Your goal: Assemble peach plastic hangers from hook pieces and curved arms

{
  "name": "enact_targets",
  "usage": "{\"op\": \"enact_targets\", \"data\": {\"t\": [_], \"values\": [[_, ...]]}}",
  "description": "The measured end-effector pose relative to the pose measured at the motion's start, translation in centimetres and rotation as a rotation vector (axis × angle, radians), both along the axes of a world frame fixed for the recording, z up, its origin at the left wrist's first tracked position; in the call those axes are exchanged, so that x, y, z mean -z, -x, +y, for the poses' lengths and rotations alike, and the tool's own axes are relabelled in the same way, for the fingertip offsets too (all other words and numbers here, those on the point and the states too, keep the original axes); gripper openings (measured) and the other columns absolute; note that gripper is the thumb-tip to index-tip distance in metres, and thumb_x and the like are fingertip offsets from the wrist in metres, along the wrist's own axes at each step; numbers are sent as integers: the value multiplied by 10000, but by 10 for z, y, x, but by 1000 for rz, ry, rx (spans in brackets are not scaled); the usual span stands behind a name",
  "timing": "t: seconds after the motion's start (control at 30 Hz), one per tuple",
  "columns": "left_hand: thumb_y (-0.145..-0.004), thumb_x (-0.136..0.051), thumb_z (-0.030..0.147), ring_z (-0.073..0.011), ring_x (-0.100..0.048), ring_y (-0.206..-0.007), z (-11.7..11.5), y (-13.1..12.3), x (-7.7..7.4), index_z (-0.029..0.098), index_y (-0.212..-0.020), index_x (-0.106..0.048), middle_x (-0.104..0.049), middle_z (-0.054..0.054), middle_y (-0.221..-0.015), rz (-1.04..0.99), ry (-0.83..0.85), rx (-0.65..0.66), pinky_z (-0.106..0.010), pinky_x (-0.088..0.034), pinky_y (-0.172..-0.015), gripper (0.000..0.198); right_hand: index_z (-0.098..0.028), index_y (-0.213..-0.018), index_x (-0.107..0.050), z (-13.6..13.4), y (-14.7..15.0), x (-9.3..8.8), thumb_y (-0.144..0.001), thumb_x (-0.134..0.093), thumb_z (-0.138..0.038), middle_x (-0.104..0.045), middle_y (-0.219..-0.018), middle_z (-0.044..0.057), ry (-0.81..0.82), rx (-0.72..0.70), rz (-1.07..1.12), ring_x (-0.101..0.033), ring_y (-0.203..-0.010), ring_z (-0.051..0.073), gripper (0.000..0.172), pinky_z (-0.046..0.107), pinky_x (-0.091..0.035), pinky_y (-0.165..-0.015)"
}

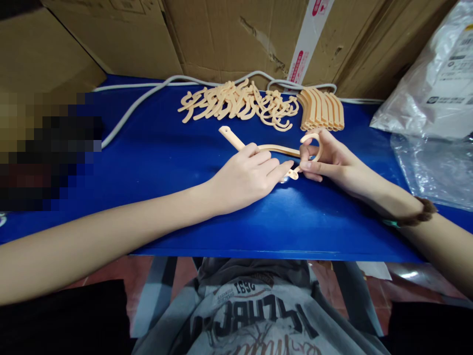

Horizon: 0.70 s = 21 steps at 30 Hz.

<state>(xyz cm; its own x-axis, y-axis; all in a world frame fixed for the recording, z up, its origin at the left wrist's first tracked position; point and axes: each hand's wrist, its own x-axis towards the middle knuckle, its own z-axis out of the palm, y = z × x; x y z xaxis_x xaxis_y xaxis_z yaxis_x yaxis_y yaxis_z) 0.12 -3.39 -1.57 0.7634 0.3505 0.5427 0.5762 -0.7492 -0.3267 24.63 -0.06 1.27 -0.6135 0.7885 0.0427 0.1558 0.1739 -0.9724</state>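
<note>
My left hand (pixel 249 172) is closed around peach plastic hanger arm pieces over the blue table. One flat end with a small hole (pixel 229 136) sticks out beyond its knuckles, and a curved length (pixel 280 149) runs toward my right hand. Whether these two lengths are one piece is hidden under the fingers. A peach hanger hook (pixel 319 146) is pinched between the thumb and fingers of my right hand (pixel 330 158), its curl facing up. The hook's lower end (pixel 293 174), with small holes, lies by my left index fingertip.
Behind my hands lie a heap of loose hanger hooks (pixel 232 101) and a neat row of hanger arms (pixel 322 108). A white cable (pixel 129 112) runs along the back, before cardboard boxes (pixel 229 39). Clear plastic bags (pixel 424 93) rest at the right.
</note>
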Motion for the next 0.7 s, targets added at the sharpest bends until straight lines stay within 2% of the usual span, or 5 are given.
{"op": "enact_targets", "data": {"t": [0.27, 0.43, 0.53, 0.6, 0.7], "values": [[-1145, -416, 210, -188, -694, -797, -1, -2, -2, 87, -1233, -718, -762, -48, -827, -27, -1, 22, -344, -410, -717, 337, -262, -1044, -498, -3, 4, -4, -925, -808, -388, -555, -856, -49, -3, -15, 13, -453, -562, 82, 355, 283, -366, -472], [-1131, -426, 246, -221, -733, -875, -5, -1, -6, 134, -1088, -728, -787, -78, -915, -83, 205, 14, -349, -467, -761, 325, -310, -1170, -534, -6, 7, -6, -918, -799, -438, -608, -859, -27, -145, 16, -51, -555, -653, 158, 388, 345, -492, -588], [-1082, -497, 208, -212, -753, -935, -6, 1, -11, 157, -1141, -670, -792, -88, -1120, -322, 535, -23, -322, -526, -749, 190, -329, -1306, -547, -3, 3, -6, -888, -817, -492, -663, -953, 3, -338, 109, -123, -626, -805, 211, 524, 392, -538, -739], [-1037, -568, 210, -164, -740, -781, -2, 1, -14, 174, -1117, -625, -784, -69, -1082, -555, 915, -31, -279, -543, -635, 104, -314, -1344, -582, 3, -3, -5, -860, -831, -535, -690, -1075, 42, -524, 139, -243, -651, -933, 249, 588, 419, -540, -838], [-969, -633, 149, -114, -692, -626, 7, 2, -18, 164, -1031, -597, -758, -67, -989, -814, 1490, 6, -237, -557, -514, 73, -257, -1292, -677, 14, -10, -2, -914, -761, -546, -697, -1202, 104, -749, 143, -454, -659, -1067, 298, 484, 465, -523, -960]]}}
